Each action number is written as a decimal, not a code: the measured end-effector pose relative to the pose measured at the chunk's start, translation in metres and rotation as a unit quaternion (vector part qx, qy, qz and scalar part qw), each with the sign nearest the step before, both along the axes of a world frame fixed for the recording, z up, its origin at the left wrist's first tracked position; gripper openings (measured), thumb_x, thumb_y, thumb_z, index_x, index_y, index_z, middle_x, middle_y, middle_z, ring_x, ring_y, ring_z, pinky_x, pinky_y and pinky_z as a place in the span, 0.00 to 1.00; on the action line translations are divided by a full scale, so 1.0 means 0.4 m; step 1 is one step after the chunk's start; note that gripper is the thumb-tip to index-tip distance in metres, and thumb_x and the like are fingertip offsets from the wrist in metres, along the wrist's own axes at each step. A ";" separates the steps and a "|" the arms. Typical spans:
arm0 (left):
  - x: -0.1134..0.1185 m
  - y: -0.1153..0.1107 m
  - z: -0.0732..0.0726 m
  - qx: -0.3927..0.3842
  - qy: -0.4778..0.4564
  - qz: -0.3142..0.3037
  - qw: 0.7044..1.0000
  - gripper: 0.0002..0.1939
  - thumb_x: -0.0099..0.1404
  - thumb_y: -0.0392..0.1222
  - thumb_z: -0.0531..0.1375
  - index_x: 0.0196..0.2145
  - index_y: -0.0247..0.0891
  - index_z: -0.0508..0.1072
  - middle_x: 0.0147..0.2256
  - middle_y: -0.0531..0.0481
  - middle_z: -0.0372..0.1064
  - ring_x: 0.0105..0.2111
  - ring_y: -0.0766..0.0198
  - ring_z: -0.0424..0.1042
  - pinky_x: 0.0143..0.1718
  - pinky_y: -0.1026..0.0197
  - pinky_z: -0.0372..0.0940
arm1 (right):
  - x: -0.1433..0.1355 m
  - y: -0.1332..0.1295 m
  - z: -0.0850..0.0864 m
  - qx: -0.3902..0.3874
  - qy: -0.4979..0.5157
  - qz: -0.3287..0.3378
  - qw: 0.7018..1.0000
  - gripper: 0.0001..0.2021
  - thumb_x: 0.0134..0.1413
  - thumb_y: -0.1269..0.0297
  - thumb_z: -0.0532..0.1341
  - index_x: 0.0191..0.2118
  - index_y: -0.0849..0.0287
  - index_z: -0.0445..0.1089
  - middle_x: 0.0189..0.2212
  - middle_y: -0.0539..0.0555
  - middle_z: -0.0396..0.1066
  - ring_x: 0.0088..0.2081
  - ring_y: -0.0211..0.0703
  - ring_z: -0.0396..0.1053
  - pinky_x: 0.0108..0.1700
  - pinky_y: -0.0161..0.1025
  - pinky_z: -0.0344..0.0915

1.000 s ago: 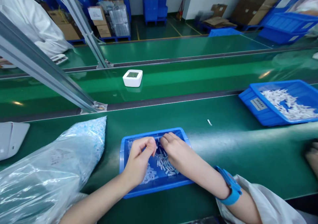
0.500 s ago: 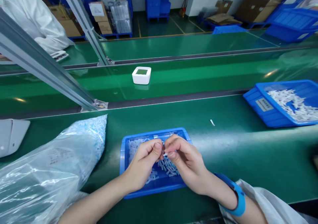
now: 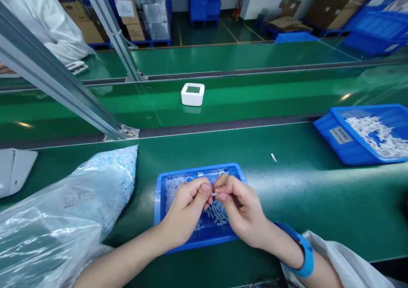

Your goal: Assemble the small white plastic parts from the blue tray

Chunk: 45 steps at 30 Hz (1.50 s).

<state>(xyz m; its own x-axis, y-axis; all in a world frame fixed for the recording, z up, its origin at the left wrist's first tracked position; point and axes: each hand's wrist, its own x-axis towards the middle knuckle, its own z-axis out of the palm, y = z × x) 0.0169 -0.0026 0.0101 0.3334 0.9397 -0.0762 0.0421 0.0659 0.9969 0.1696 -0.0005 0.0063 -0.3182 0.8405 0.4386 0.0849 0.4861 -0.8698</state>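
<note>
And here, with the small blue tray (image 3: 197, 170) as our dial and twelve pointing away from the worker, both hands meet right over it! The left hand (image 3: 188, 207) comes in from eight o'clock, thumb pressed against curled fingers; the right hand (image 3: 247, 207) comes in from four, thumb and forefinger pinched together. Between the fingertips, above the tray, there's a tiny white piece (image 3: 213, 194), seemingly clamped at both ends; how much more the left fingers hide, I can't tell. It looks feather-light, I'd say, thin, probably a bit bendy and easy to lose, so a fingertip nip at the ends, not a fist, seems the right hold. Beneath, loose strips (image 3: 218, 213) fill the tray's four o'clock side. A big clear bag (image 3: 76, 207) slumps at nine, slick-looking plastic; one stray strip (image 3: 273, 157) lies alone at two; a larger blue bin (image 3: 338, 145) of white bits (image 3: 379, 137) sits just past it, and at twelve, a white box (image 3: 193, 94).
</note>
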 end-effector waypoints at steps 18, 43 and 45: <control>0.021 -0.030 0.008 0.125 0.109 0.073 0.983 0.19 0.73 0.43 0.46 0.23 0.38 0.58 0.21 0.56 0.57 0.22 0.69 0.57 0.26 0.64 0.51 | -0.021 -0.026 -0.041 0.237 -0.153 -0.120 0.952 0.14 0.52 0.86 0.53 0.33 0.58 0.60 0.27 0.53 0.65 0.30 0.43 0.63 0.31 0.41 0.63; 0.006 -0.022 0.012 0.250 0.031 0.017 0.968 0.16 0.72 0.38 0.47 0.25 0.37 0.61 0.22 0.54 0.59 0.25 0.68 0.59 0.31 0.63 0.55 | -0.003 -0.012 -0.008 0.138 0.003 -0.024 0.990 0.14 0.52 0.86 0.52 0.33 0.57 0.59 0.28 0.51 0.64 0.30 0.39 0.64 0.31 0.39 0.64; 0.009 -0.022 0.011 0.259 0.031 0.022 0.965 0.16 0.72 0.37 0.47 0.25 0.37 0.60 0.22 0.55 0.58 0.24 0.69 0.58 0.31 0.63 0.55 | -0.003 -0.014 -0.010 0.142 0.002 -0.016 0.990 0.14 0.51 0.87 0.52 0.34 0.58 0.59 0.29 0.52 0.64 0.31 0.39 0.64 0.31 0.39 0.64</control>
